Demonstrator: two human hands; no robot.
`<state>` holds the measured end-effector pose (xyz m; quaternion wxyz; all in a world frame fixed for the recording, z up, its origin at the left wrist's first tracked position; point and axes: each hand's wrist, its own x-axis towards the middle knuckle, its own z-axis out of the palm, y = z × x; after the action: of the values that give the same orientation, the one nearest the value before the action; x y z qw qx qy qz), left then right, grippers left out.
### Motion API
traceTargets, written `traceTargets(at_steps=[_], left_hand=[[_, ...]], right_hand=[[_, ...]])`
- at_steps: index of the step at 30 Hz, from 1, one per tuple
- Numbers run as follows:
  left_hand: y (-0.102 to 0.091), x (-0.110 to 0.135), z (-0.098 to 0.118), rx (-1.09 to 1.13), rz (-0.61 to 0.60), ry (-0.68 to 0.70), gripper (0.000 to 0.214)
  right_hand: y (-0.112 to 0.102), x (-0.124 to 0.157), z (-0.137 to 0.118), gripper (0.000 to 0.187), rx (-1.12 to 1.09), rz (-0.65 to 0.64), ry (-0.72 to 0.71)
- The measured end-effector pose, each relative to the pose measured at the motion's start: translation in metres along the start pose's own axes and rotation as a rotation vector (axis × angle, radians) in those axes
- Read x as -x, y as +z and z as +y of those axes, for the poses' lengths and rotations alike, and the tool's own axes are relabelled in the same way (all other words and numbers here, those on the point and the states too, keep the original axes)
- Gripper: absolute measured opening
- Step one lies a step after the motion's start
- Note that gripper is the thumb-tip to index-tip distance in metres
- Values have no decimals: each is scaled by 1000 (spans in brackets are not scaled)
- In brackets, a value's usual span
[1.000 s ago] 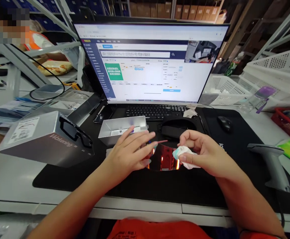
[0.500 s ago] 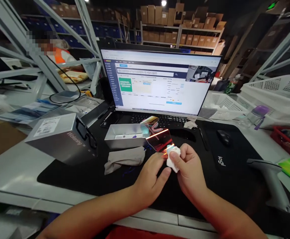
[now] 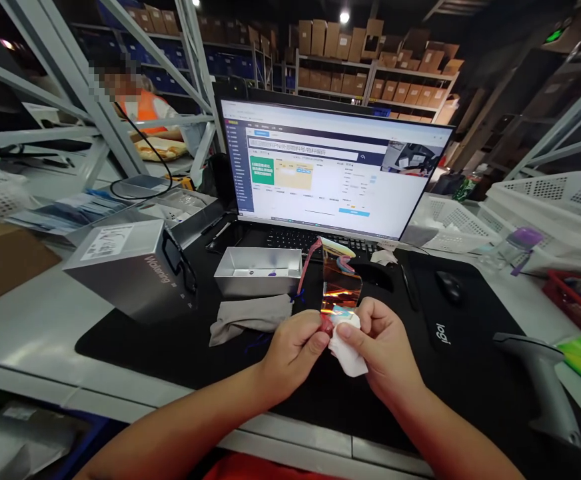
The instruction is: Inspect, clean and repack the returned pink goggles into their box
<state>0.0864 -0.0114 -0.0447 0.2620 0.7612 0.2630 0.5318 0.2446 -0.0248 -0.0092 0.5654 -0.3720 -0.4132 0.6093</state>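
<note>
A pair of sunglasses (image 3: pixel 339 287) with a shiny orange mirrored lens and pinkish-red arms stands up between my two hands. My left hand (image 3: pixel 290 353) pinches its red frame at the lower left. My right hand (image 3: pixel 393 350) is closed on a white tissue (image 3: pixel 349 355), whose upper part lies against the bottom of the lens. Part of the tissue hangs down between the hands. Just left of the sunglasses lies a grey cloth pouch (image 3: pixel 250 319) with a blue cord. Behind the pouch sits an open silver box tray (image 3: pixel 258 287).
A silver carton (image 3: pixel 125 283) with a glasses picture stands at the left. Behind my hands are a monitor (image 3: pixel 310 173) and keyboard. On the right lie a mouse (image 3: pixel 449 285), a barcode scanner (image 3: pixel 545 383) and white baskets (image 3: pixel 550 207). Another person (image 3: pixel 143 110) is at the far left.
The sunglasses have turned more upright, showing their arms. The tissue now hangs lower and more spread out. My left hand has shifted slightly left and grips the red frame visibly.
</note>
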Motion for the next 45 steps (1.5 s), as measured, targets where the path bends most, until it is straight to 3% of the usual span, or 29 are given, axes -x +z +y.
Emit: traceTargets(at_steps=[5, 18, 22, 26, 30, 33, 40, 45], left_hand=[[-6, -2, -4, 16, -3, 12, 43], [-10, -7, -12, 8, -178, 72, 43], [-11, -5, -14, -50, -145, 43, 37], [-12, -3, -10, -112, -46, -17, 30], [-18, -3, -9, -139, -47, -77, 37], [-21, -4, -10, -121, -82, -81, 41], [-27, -14, -5, -40, -246, 88, 40], [-32, -15, -2, -44, -338, 115, 38]], right_hand=[[1, -2, -4, 55, -20, -42, 14], [-9, -19, -31, 60, -171, 31, 135], [-4, -15, -13, 55, -147, 110, 4], [6, -2, 13, 49, 32, 185, -184], [12, 6, 23, 47, 177, 180, -230], [10, 3, 21, 49, 196, 197, -201], [1, -2, -6, 70, -103, 40, -14], [-7, -6, -25, 72, -139, 0, 78]])
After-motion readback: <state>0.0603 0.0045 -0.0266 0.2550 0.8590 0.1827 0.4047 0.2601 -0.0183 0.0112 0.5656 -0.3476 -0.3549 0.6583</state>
